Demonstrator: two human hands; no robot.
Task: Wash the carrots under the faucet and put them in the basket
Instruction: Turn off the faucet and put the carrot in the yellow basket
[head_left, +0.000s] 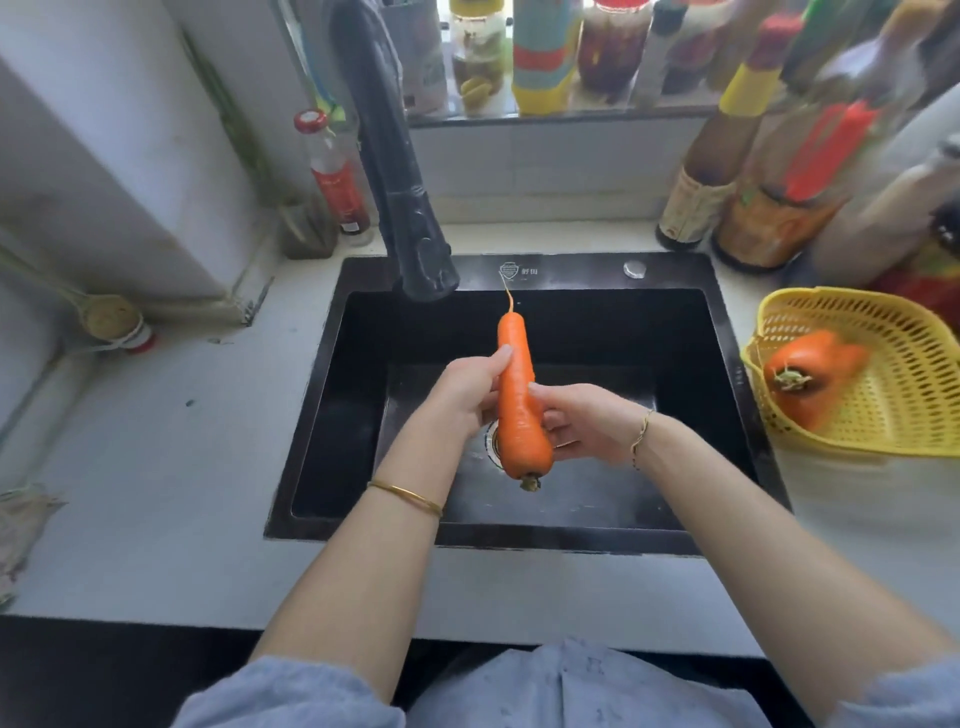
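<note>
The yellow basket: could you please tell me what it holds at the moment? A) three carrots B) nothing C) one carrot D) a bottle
C: a single carrot lies in the yellow basket, while the left hand and right hand hold a second carrot over the sink.

A single head-worn camera looks forward and steeply down, close over the black sink (727, 322). Its wide angle also takes in the table (156, 467) on either side.
</note>
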